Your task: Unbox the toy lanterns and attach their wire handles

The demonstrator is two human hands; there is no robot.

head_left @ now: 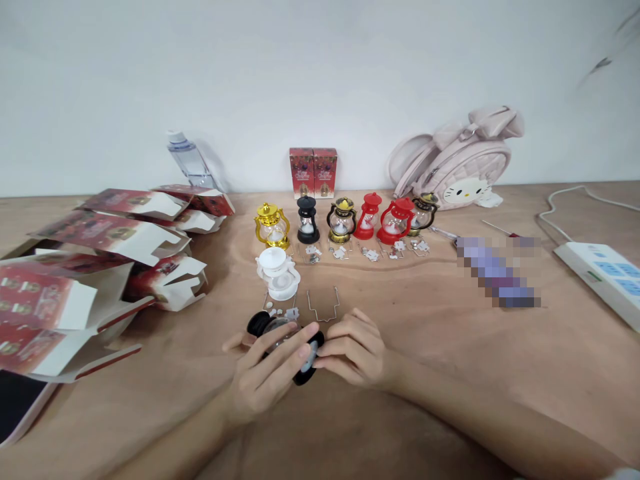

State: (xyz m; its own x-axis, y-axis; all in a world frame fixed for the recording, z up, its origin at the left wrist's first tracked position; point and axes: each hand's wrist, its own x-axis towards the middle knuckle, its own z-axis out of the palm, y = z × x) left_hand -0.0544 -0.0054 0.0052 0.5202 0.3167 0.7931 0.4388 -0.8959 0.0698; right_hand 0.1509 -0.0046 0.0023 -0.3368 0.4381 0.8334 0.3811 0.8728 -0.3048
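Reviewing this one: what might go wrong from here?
The black lantern is tilted in the left hand, with the right hand at its base, so it might slip. Loose white bits lie just beyond it; a knock could scatter them. The white lantern stands close by too and might get bumped over.
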